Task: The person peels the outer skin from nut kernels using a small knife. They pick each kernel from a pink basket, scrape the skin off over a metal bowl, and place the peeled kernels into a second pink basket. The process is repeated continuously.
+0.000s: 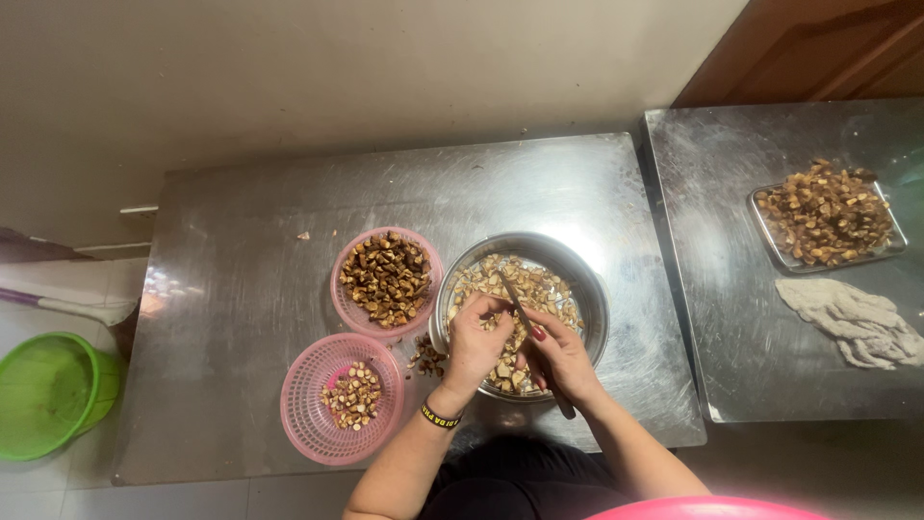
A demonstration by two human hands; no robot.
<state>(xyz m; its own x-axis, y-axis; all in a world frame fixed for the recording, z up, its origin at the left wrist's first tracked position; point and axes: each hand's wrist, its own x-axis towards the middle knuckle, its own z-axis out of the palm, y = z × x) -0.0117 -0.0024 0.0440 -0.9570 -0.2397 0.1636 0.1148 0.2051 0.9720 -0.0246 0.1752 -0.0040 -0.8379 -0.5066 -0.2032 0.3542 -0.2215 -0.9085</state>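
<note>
Over a round metal bowl [589, 289] of brown cut pieces, my left hand [474, 347] pinches one small brown piece [498, 320] between its fingertips. My right hand [558, 354] grips a knife [520, 308] whose thin blade points up and left, touching that piece. Both hands meet above the near half of the bowl. A dark band circles my left wrist.
Two pink plastic baskets [342, 289] [300, 414] of brown pieces stand left of the bowl on a steel table [241, 241]. A second steel table [731, 327] at right holds a metal tray [770, 246] of pieces and a grey cloth [852, 318]. A green bucket [48, 390] stands on the floor at left.
</note>
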